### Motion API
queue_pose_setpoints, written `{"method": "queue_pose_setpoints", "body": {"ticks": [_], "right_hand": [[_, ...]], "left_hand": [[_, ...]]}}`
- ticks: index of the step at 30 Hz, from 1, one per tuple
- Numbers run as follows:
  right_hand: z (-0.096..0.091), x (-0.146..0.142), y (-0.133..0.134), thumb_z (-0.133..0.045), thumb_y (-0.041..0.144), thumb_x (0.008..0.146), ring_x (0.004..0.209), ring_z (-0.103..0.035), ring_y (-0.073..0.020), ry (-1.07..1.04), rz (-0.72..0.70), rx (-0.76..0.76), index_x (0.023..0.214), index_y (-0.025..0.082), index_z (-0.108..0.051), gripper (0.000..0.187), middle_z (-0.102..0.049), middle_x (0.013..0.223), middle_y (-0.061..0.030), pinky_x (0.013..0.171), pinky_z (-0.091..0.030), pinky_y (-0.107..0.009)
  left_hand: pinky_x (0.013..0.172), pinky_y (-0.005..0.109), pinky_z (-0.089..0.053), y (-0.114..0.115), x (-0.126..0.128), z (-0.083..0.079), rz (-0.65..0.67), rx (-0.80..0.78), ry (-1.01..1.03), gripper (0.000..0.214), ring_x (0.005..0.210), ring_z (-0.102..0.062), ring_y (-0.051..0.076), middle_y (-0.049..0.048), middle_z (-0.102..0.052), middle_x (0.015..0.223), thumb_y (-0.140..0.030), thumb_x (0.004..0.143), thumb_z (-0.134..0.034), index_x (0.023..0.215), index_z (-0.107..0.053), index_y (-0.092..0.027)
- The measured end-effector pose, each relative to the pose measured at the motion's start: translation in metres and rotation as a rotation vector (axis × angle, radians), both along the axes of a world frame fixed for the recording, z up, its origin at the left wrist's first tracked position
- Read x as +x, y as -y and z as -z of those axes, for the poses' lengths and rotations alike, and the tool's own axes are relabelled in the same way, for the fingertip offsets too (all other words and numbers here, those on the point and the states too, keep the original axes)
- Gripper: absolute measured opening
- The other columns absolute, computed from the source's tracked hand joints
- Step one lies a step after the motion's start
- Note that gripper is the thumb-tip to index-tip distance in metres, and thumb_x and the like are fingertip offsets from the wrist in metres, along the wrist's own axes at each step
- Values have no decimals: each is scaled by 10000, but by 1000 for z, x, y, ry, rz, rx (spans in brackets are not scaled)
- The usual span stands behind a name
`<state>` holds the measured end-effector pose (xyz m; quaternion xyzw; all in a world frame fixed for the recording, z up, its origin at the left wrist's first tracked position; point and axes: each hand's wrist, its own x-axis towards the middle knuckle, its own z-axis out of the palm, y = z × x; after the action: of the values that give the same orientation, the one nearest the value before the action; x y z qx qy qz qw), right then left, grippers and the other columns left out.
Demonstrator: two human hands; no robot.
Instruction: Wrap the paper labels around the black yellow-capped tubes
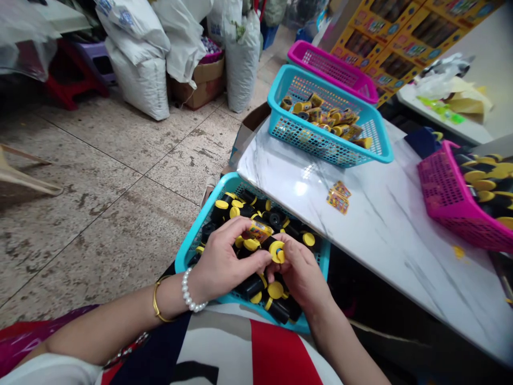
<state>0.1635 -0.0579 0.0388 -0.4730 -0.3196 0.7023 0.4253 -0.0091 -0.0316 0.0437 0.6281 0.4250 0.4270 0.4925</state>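
My right grip pinches a yellow-lidded tube over the lower basket; can't tell what my left grip clamps. Printed tubes in the upper basket look done; many plain tubes remain below.

**Black and yellow in the grip, turquoise under it**

In grip: black container, yellow cap; yellow piece, multicolour print. Under grip: turquoise basket, black-and-yellow containers. Right of grip: white table, grey veins; magenta basket farther. Below grip: clothing, navy/white/red blocks.
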Motion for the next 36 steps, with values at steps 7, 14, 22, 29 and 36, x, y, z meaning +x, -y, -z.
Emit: {"method": "queue_pose_setpoints", "body": {"ticks": [7,14,22,29,36], "right_hand": [[5,-1,0,-714,381,818,532,-533,-91,1,-5,51,999,233,-558,281,-617,724,31,525,-470,-209],[0,-2,0,-750,372,780,606,-555,-101,-12,-36,114,1013,233,-569,326,-641,842,-1,539,-444,-200],[1,-4,1,-756,367,777,749,-620,-136,16,-2,128,1042,241,-577,344,-662,905,-13,674,-508,-239],[2,-7,0,-673,426,839,556,-592,-108,73,-46,41,986,209,-568,282,-689,868,-31,471,-453,-204],[0,6,5,-777,260,751,969,-636,-193,3,-254,124,1223,264,-544,526,-641,1143,-61,865,-504,-327]], "left_hand": [[921,333,-468,-3,-2,-6,80,118,-32,320,1013,-577,214,75,-613,1072,-112,740,-669,1046,-607,-183],[949,342,-461,-8,-5,-5,168,153,54,302,1056,-566,216,88,-606,1090,-70,786,-589,1069,-602,-175],[1005,387,-431,-5,-2,3,195,213,-76,498,1177,-502,259,108,-551,1224,-185,730,-732,1181,-521,-198],[865,318,-485,-8,-5,6,157,16,-9,336,991,-567,210,67,-590,1064,-228,768,-728,1075,-597,-194],[647,243,-500,-10,-4,6,199,-325,226,300,770,-573,137,25,-573,939,-285,753,-754,990,-602,-181]]}}
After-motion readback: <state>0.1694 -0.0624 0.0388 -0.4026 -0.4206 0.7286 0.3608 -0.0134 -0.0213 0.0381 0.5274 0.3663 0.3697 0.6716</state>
